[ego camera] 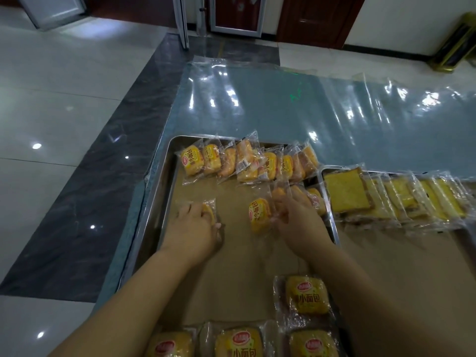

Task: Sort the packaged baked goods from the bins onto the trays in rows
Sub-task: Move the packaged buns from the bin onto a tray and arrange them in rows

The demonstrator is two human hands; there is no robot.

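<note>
A steel tray [157, 202] lined with brown paper holds a back row of several small yellow bread packets [247, 163]. My left hand [193, 228] presses down on one packet [210, 211] at the tray's left middle. My right hand [298, 222] rests on packets [313, 197] at the right middle; whether it grips one is unclear. A single packet [260, 215] lies between my hands. Several more packets [306, 297] lie near the bottom of the view.
A second tray [324, 172] to the right carries a row of wrapped yellow toast slices [347, 191]. Clear plastic sheeting [309, 106] covers the table beyond the trays. Glossy tiled floor [51, 124] lies to the left, doors at the far wall.
</note>
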